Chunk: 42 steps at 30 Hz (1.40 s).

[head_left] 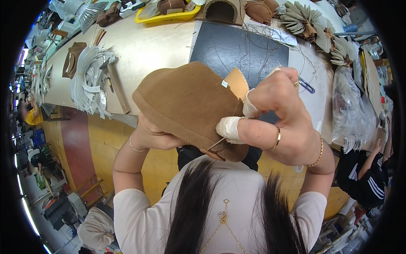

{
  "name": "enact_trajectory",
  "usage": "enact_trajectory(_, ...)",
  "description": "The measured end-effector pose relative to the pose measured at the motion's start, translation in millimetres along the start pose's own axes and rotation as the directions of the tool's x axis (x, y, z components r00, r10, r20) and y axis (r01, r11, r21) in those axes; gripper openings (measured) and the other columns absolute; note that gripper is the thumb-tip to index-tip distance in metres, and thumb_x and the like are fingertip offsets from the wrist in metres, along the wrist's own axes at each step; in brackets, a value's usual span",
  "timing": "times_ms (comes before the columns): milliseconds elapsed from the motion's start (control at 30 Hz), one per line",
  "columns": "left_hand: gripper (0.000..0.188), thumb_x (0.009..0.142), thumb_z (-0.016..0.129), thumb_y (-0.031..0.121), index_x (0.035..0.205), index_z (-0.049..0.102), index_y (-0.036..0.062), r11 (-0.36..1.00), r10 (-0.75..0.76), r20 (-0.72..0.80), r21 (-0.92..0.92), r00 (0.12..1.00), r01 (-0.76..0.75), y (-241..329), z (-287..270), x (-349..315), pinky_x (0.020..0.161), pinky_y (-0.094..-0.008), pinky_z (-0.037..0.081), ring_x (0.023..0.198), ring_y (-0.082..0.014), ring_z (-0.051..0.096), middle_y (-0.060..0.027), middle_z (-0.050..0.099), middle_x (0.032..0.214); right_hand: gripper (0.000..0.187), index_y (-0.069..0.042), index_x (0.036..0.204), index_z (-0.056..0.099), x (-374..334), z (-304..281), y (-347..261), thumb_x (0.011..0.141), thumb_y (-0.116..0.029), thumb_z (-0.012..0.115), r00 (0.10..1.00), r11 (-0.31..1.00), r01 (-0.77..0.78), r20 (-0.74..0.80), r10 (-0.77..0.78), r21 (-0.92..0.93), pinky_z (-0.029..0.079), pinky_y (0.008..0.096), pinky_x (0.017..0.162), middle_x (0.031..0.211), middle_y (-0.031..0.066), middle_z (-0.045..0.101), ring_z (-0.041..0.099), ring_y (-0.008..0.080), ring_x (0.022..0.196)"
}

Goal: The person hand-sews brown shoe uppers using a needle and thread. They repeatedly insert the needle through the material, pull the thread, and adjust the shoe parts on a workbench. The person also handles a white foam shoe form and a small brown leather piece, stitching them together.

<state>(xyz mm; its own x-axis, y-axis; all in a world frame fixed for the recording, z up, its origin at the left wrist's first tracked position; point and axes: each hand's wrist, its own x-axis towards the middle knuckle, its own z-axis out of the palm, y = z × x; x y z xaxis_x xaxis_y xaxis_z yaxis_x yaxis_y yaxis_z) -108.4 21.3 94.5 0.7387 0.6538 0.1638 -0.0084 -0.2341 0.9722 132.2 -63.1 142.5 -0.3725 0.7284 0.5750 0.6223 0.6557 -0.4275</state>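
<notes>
A brown suede shoe upper [186, 99] is held up in front of my chest, with a tan flap [237, 83] and a tiny pale label at its right end. My left hand [156, 133] grips it from below on the left; most of its fingers are hidden behind the suede. White tape wraps the thumb and fingertips of my right hand [275, 112], which is closed on the upper's right end. A thin needle [216, 144] slants out below the taped thumb tip, against the lower edge. Whether the fingers also pinch it, I cannot tell.
A dark mat [224, 46] with loose threads lies on the table beyond the upper. White strips [89, 80] and a hammer [116, 86] are at left. A yellow tray [169, 17] stands at the back. A pen [306, 85], stacked pieces [300, 19] and a plastic bag [351, 101] are at right.
</notes>
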Motion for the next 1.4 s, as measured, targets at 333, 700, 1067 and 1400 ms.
enact_trajectory(333,0.024,0.067,0.083,0.011,0.087,0.073,0.0032,0.995,0.022,0.246,-0.104,0.969,0.003,4,8,23,0.082,-0.0279,0.047,0.09,-0.0139,0.063,-0.0035,0.07,0.091,0.029,-0.012,0.096,0.069,-6,11,10,0.069,-0.003,0.074,0.958,0.915,-0.287,0.098,0.27,0.285,0.044,0.0303,0.068,0.078,0.0023,0.054,0.056,0.0183,0.073)
enact_trajectory(700,0.019,0.073,0.081,0.012,0.082,0.069,-0.0003,0.866,-0.425,0.151,-0.218,0.893,0.449,-23,20,34,0.066,-0.0198,0.045,0.072,-0.0035,0.055,0.0017,0.065,0.078,0.033,-0.012,0.103,0.063,-13,21,24,0.071,-0.012,0.07,0.987,0.982,-0.118,0.088,0.131,-0.145,0.04,0.0349,0.087,0.088,0.0034,0.062,0.061,0.0201,0.083)
enact_trajectory(1067,0.02,0.082,0.072,0.015,0.087,0.067,-0.0033,0.88,-0.473,-0.072,-0.085,0.878,0.467,-92,38,54,0.068,-0.0226,0.047,0.075,-0.0068,0.058,-0.0032,0.066,0.083,0.013,-0.005,0.089,0.06,5,27,11,0.088,-0.018,0.058,0.983,0.992,0.088,-0.17,-0.072,0.09,0.048,0.0486,0.092,0.089,0.0099,0.064,0.067,0.0253,0.083)
enact_trajectory(1400,0.034,0.082,0.07,0.011,0.112,0.059,-0.0015,0.936,-0.201,-0.488,-0.351,0.85,0.019,-40,-84,12,0.09,-0.0295,0.047,0.097,-0.0158,0.062,-0.0092,0.065,0.108,0.024,-0.012,0.116,0.053,-140,-103,53,0.097,-0.026,0.053,0.361,0.578,-0.093,-0.514,0.778,0.81,0.034,0.017,0.038,0.079,0.001,0.058,0.044,0.0034,0.051)
